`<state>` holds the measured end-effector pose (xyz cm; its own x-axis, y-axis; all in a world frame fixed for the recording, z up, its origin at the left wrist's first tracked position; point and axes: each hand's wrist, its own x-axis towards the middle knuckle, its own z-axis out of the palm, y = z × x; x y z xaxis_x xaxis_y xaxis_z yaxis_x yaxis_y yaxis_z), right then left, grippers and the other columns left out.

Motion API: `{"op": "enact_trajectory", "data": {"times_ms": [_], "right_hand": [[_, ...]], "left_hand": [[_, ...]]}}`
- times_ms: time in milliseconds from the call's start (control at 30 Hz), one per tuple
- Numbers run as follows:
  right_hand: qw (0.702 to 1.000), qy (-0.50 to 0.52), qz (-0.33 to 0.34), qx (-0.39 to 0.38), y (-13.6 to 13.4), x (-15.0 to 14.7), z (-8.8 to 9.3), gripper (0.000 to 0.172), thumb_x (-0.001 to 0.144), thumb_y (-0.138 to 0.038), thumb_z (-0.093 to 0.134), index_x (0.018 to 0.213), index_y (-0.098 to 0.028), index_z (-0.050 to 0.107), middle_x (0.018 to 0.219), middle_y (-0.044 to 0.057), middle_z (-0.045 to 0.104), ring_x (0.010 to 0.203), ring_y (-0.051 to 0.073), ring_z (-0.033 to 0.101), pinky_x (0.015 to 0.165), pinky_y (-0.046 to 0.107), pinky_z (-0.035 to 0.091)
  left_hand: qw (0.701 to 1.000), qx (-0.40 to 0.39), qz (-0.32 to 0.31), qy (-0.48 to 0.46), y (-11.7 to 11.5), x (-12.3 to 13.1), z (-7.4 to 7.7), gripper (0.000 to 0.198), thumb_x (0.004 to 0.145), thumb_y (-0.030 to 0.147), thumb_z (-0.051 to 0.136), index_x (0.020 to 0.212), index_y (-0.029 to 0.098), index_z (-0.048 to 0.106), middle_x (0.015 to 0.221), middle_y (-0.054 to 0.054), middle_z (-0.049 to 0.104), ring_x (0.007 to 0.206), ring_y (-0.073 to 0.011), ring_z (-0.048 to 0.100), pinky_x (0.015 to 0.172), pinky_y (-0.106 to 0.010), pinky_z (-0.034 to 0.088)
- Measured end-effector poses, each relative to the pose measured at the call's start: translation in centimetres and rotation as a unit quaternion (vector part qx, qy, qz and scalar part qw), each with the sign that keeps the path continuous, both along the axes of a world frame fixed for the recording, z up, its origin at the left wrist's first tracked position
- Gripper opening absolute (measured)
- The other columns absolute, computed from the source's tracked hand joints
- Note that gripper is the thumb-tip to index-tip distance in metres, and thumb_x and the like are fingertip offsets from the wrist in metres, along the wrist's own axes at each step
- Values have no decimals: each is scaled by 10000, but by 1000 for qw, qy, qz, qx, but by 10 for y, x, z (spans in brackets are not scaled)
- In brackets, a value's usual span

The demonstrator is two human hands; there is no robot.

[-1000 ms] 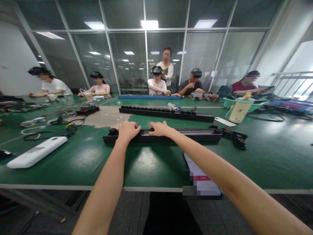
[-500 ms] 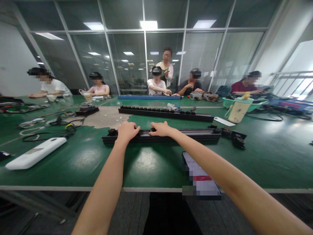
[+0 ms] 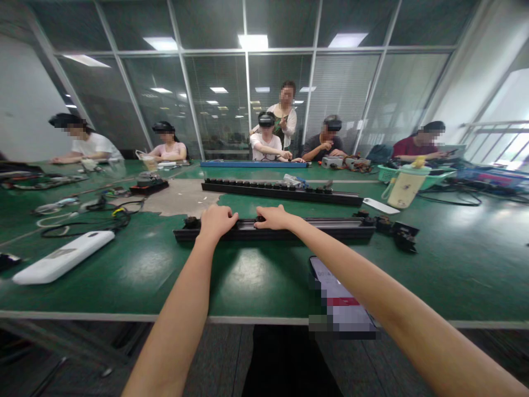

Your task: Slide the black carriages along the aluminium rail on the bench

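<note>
A long black rail (image 3: 264, 234) with a pale inner channel lies crosswise on the green table in front of me. My left hand (image 3: 217, 223) is closed over its left half, fingers curled down and mostly hidden. My right hand (image 3: 274, 217) reaches to the middle of the rail, thumb and fingers pinched at a small black block (image 3: 259, 219) in the channel. Another black block (image 3: 190, 222) sits at the rail's left end. Loose black pieces (image 3: 405, 236) lie just off the right end.
Behind lies a second black rail (image 3: 281, 193) carrying several black blocks. A phone (image 3: 341, 292) is at the front edge, a white device (image 3: 64, 257) and cables (image 3: 88, 225) at left. A yellow cup (image 3: 405, 186) stands at right. Several people sit across the table (image 3: 144, 281).
Both hands stay at nearly the same places on the rail. The whole view shifts slightly, and the standing person behind has moved an arm a little.
</note>
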<state>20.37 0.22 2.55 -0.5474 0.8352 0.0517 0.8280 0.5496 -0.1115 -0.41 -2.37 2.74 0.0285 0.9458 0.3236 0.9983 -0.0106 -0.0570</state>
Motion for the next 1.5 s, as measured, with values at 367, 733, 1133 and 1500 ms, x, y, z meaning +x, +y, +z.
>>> {"op": "enact_trajectory", "data": {"times_ms": [367,733,1133,1500], "right_hand": [[1000,15,-8,-1,4,-2,-4,321,941,-468,567,1143,-219,570,1287,127,707,1187,328,624,956,463,421],[999,43,12,-4,6,7,-8,294,958,-488,560,1092,-226,555,1249,104,721,1152,296,635,922,411,415],[1000,24,3,-9,5,3,-6,300,964,-466,554,1143,-225,560,1297,122,708,1199,316,629,974,471,426],[1000,16,6,-1,6,3,-5,303,958,-461,566,1150,-226,583,1278,111,714,1181,313,638,924,418,456]], "left_hand": [[1000,-2,2,-3,2,-1,-1,482,958,525,432,1009,228,808,1036,-132,787,1070,-319,691,858,-369,515],[1000,5,-2,-8,2,-1,-2,473,957,518,442,1001,220,807,1016,-139,779,1055,-324,691,842,-375,519],[1000,-3,-2,-5,-1,1,0,477,970,498,426,1017,218,809,1041,-140,778,1065,-320,683,849,-370,524],[1000,-2,-1,-6,-1,0,0,476,963,508,431,1024,223,807,1035,-139,779,1062,-322,690,853,-375,530]]}}
